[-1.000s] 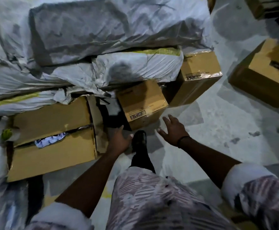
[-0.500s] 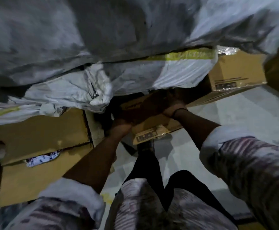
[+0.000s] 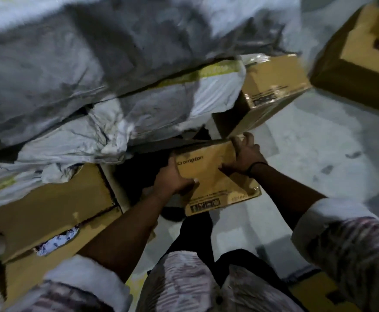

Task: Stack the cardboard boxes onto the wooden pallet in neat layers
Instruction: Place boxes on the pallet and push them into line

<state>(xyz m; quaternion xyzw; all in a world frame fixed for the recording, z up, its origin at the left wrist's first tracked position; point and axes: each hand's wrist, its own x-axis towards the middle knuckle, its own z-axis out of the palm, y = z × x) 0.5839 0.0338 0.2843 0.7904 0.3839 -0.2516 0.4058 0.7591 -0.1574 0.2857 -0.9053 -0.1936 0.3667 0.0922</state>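
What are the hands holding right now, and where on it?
Both hold the Crompton-printed cardboard box. The left hand grips its left edge, thumb on the top face; the right hand grips its right edge near the far corner.

The floor point(image 3: 308, 158) was pale grey concrete, blotched with dark stains. A taped cardboard box point(image 3: 274, 84) stood on it just beside a heap of white sacks point(image 3: 139, 64). A larger carton point(image 3: 353, 70) lay apart at the far right. A long torn carton point(image 3: 49, 210) lay at the left, partly under the sacks.
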